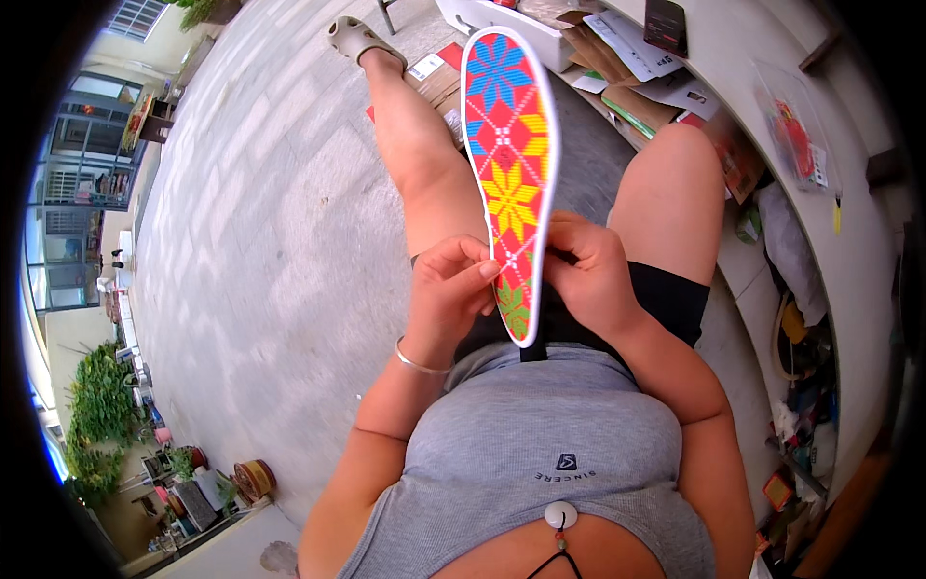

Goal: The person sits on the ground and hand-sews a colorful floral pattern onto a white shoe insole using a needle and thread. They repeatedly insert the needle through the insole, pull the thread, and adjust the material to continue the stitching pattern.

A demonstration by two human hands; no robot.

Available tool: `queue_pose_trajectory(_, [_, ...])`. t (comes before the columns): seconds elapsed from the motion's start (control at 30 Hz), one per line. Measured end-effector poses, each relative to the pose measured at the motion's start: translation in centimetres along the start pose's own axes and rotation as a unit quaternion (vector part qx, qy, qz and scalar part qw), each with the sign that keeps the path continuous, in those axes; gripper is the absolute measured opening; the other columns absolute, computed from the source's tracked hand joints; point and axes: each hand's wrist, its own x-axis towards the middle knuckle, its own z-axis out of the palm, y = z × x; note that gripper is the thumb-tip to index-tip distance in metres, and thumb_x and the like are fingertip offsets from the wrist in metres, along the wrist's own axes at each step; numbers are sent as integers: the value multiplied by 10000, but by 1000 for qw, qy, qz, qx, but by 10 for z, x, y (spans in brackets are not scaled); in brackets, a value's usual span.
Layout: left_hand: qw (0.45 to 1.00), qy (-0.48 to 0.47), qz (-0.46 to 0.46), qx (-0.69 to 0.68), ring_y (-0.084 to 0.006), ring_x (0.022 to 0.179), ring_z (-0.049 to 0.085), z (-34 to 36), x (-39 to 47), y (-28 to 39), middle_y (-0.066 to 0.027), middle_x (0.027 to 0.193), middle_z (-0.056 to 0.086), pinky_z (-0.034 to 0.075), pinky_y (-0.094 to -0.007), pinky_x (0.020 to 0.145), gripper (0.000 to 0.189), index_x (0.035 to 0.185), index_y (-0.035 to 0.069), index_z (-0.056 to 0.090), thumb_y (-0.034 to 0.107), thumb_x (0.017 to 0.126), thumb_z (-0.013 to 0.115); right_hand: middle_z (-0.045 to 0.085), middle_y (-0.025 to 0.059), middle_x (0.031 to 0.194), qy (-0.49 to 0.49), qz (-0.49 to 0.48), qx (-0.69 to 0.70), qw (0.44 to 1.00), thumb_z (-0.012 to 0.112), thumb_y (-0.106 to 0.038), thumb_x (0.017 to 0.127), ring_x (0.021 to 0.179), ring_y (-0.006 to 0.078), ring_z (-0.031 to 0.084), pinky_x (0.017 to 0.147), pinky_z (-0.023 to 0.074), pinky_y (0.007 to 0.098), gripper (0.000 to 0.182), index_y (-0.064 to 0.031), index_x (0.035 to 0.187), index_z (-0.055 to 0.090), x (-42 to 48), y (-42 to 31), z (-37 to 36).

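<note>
An embroidered shoe insole is held up over my lap, its patterned face towards me. It has a red ground, a white bound edge, and flower motifs in blue, yellow and green. My left hand pinches its left edge near the narrow lower end, the thumb on the patterned face. My right hand is at the opposite edge, with its fingertips partly hidden behind the insole. Whether those fingers grip the insole or something behind it cannot be made out.
To the right runs a pale table bearing a phone and a clear plastic packet. Papers and brown envelopes fill a shelf beneath it. A cardboard box lies by my outstretched leg. Potted plants stand far left across the paved yard.
</note>
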Motion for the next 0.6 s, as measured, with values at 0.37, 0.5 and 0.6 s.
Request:
queue_pose_trajectory(0.37, [993, 60, -9, 104, -49, 424, 430, 12, -7, 8, -21, 616, 586, 313, -197, 388, 65, 796, 6, 606, 19, 836, 657, 691, 79, 1020, -25, 216, 286, 933, 627, 29, 852, 923, 155, 659, 834, 525, 301, 208, 12, 1056, 662, -3, 34, -5])
queue_pose_trajectory(0.5, [995, 54, -25, 84, -45, 435, 431, 11, -4, 6, -22, 633, 594, 319, -194, 399, 67, 800, 7, 608, 25, 839, 659, 686, 83, 1035, -30, 227, 336, 914, 628, 8, 863, 937, 161, 657, 839, 527, 303, 202, 8, 1062, 660, -4, 37, -5])
queue_pose_trajectory(0.6, [994, 57, -13, 93, -46, 446, 437, 9, -2, 3, -27, 655, 607, 325, -193, 407, 67, 805, 9, 610, 32, 843, 661, 683, 64, 1012, -27, 215, 351, 911, 620, -14, 879, 916, 150, 650, 810, 526, 297, 160, 10, 1033, 658, -4, 39, -1])
